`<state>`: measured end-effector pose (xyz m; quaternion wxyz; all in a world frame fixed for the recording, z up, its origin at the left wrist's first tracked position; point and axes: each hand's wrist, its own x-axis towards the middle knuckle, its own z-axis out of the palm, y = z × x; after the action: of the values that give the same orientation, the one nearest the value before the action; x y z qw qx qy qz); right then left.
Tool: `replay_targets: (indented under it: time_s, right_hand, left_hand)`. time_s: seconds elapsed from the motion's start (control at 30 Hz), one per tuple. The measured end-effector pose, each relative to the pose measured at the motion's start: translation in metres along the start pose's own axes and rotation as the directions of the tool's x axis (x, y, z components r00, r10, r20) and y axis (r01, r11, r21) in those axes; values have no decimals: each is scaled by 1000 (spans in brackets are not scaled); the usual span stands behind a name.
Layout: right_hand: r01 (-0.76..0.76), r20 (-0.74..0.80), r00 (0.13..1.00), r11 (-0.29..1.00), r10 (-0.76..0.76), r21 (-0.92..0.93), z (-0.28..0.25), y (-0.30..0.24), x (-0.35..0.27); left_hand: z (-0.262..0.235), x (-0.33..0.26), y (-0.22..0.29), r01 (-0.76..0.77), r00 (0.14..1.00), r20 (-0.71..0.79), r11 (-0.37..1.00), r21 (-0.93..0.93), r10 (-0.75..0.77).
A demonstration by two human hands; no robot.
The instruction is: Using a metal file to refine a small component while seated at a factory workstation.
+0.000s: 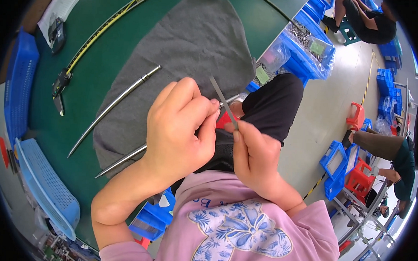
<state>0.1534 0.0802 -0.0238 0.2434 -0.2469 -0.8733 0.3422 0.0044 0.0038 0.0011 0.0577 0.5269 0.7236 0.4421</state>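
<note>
My left hand [179, 125] is closed, its thumb and fingertips pinching a slim metal rod [120, 162]. One end of the rod slants out at the lower left over the grey cloth; a short length shows beyond my fingertips, and the middle is hidden by the hand. In my right hand [256, 155] a thin, flat metal strip [223, 99], much like a small file, is gripped by one end. It crosses the rod close to my left fingertips; whether they touch I cannot tell. A second metal rod [113, 105] lies on the grey cloth [194, 38].
A digital caliper [62, 81] lies on the green table [91, 16] at the left. Blue baskets [48, 184] line its left edge. At the right, blue bins [308, 53] hold metal parts. Other people sit farther off near red stools [359, 179].
</note>
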Motion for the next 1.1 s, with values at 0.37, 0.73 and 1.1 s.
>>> replay_targets:
  time_s: [0.37,0.73,1.1]
  right_hand:
    - [75,10,997,988,-74,-132,-3,-7,16]
    - [134,-33,989,968,-144,-210,-1,-9,13]
    - [124,-5,992,968,-128,-216,-3,-7,5]
  left_hand:
    - [0,2,-1,-16,1000,-17,1000,-6,16]
    - [0,2,-1,-39,999,-31,999,7,39]
    - [1,3,-2,-23,999,-31,1000,-8,23]
